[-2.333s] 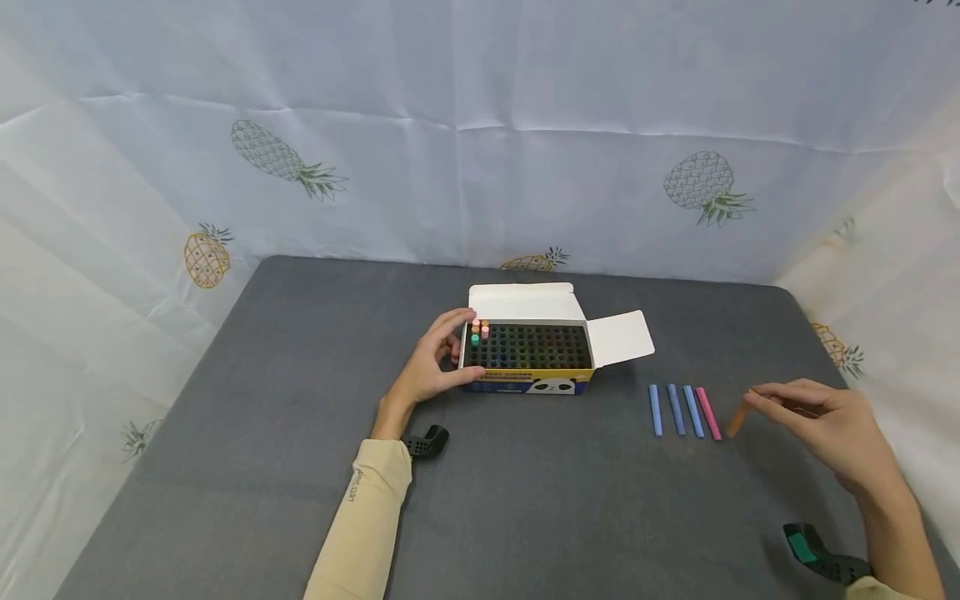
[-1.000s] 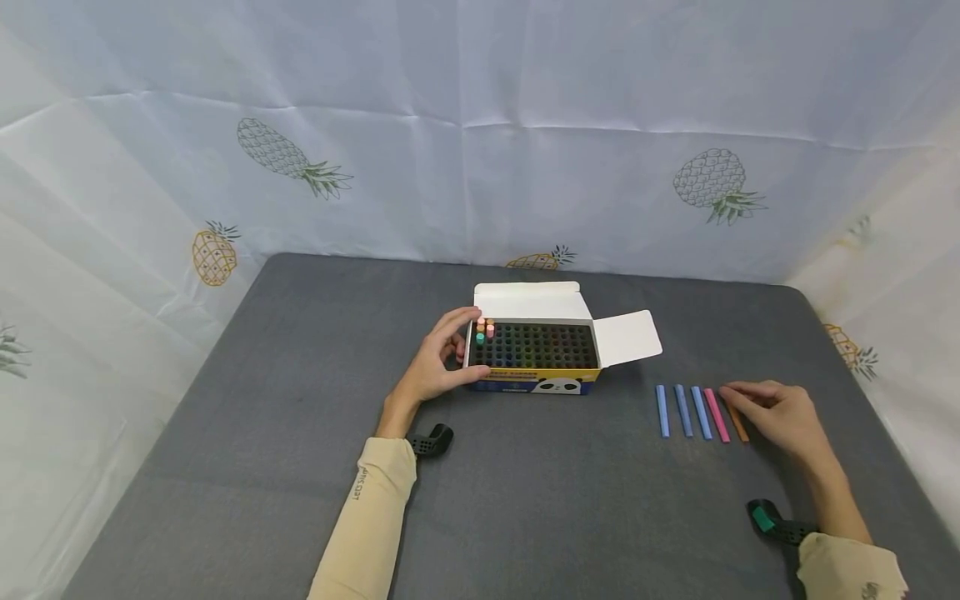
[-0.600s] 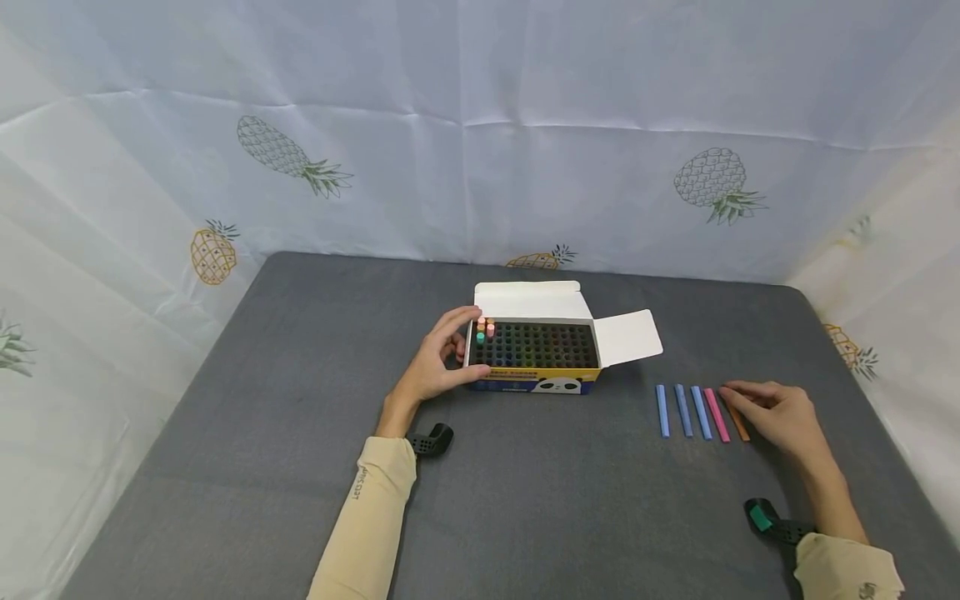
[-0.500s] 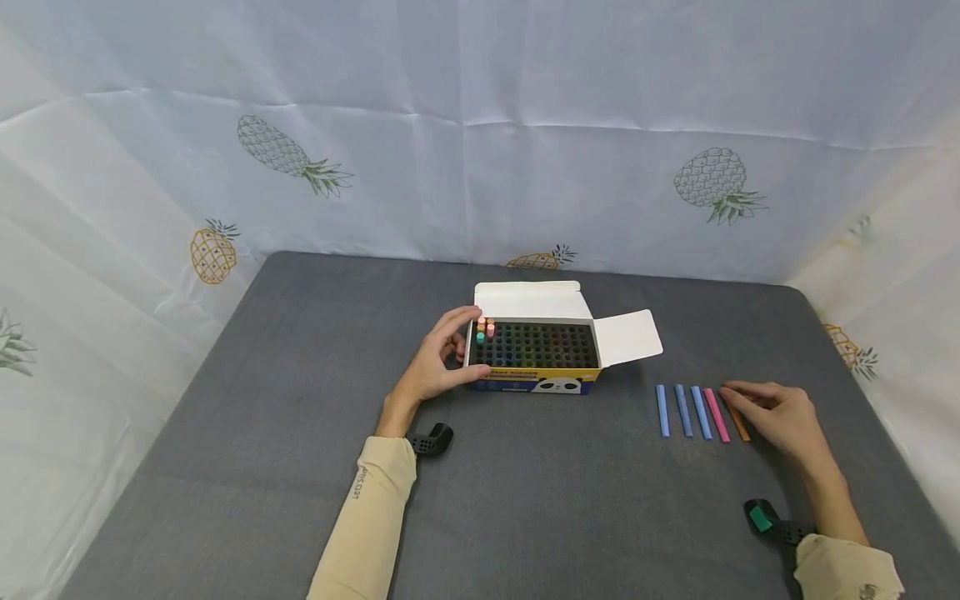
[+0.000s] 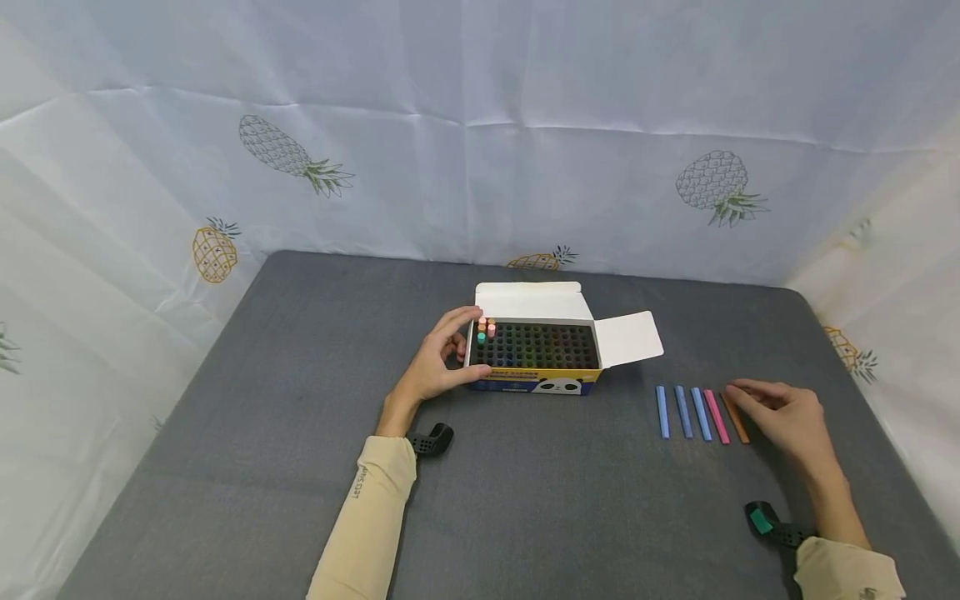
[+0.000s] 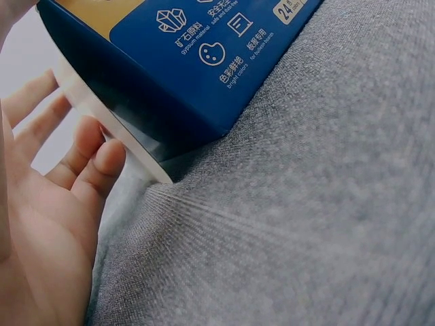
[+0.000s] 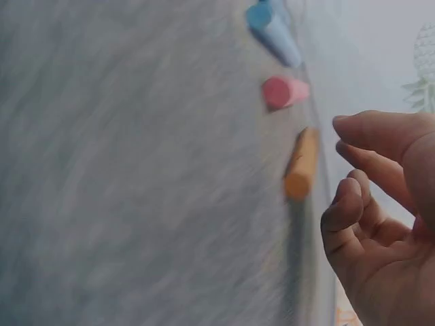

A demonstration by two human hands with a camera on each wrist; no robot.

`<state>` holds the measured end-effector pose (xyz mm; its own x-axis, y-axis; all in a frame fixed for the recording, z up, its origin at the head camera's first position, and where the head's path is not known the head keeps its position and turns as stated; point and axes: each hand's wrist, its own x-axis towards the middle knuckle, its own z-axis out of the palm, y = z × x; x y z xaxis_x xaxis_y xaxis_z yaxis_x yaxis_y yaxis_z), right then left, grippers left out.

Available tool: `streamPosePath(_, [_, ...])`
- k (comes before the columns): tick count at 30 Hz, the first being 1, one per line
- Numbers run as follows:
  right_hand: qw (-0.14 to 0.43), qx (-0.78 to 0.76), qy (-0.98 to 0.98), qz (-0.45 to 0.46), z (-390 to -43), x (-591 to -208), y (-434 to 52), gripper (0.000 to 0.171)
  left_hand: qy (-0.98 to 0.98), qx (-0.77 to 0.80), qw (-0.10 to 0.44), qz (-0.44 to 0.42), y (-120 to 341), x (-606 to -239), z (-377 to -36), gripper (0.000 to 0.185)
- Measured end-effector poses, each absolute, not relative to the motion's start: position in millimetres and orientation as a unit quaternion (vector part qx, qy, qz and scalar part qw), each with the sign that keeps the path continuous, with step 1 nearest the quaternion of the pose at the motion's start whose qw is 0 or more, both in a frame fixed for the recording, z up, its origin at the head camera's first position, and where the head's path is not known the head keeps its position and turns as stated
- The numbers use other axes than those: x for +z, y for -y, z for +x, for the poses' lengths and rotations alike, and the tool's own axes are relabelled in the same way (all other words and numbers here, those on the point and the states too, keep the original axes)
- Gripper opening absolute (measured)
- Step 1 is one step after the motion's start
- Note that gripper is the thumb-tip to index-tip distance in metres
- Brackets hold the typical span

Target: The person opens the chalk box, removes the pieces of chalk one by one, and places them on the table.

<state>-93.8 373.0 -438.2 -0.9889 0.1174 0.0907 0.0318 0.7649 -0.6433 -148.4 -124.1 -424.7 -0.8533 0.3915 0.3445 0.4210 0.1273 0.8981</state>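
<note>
Orange chalk stick [image 5: 735, 417] lies flat on the grey counter [image 5: 300, 400], last in a row to the right of the pink stick [image 5: 716, 416] and three blue sticks [image 5: 682, 412]; all five run parallel, close but apart. The row sits well to the right of the chalk box [image 5: 534, 358].

Step in hand, as we judge it: laying a stick into the row. To do it well we would keep the orange stick parallel to the pink one with a like gap, ends level, and lift the fingers straight away so nothing rolls.

Right hand [image 5: 783, 415]: grip open, fingers loosely bent and holding nothing. In the right wrist view the fingertips [image 7: 350, 200] hang just beside the orange stick [image 7: 302, 164], a gap showing between them.

Left hand [image 5: 433, 360]: grip open around the box's left end, thumb on the front face, fingers against the end wall. The left wrist view shows the fingers [image 6: 95, 159] straight along the box edge [image 6: 136, 109].

Box flaps stand open; a few stick ends rise at its left rear corner.
</note>
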Motion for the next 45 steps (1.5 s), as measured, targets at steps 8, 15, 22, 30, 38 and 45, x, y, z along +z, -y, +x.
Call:
streamPosePath(8, [0.115, 0.407, 0.905, -0.052, -98.6, -415.3, -360.0, 0.031, 0.752, -0.600, 0.006, -0.271, 126.1, -432.9, -152.8, 0.076])
streamPosePath(15, [0.180, 0.450, 0.874, -0.038, -108.8, -398.7, -334.9, 0.025, 0.751, -0.599, 0.016, -0.276, 128.2, -460.7, -165.8, 0.079])
streamPosePath(22, [0.219, 0.504, 0.835, -0.008, -123.1, -381.1, -302.2, 0.020, 0.741, -0.609, 0.018, -0.281, 129.8, -464.1, -167.1, 0.079])
streamPosePath(30, [0.209, 0.512, 0.832, 0.051, -133.4, -363.2, -250.7, 0.022, 0.743, -0.608, 0.024, -0.281, 129.2, -465.5, -167.5, 0.081])
streamPosePath(38, [0.171, 0.505, 0.837, 0.119, -146.1, -355.0, -194.6, 0.018, 0.744, -0.606, 0.024, -0.281, 129.2, -465.7, -168.1, 0.083])
streamPosePath(45, [0.131, 0.523, 0.827, 0.160, -154.2, -360.2, -155.7, 0.017, 0.748, -0.603, 0.025, -0.276, 128.2, -465.2, -168.4, 0.078])
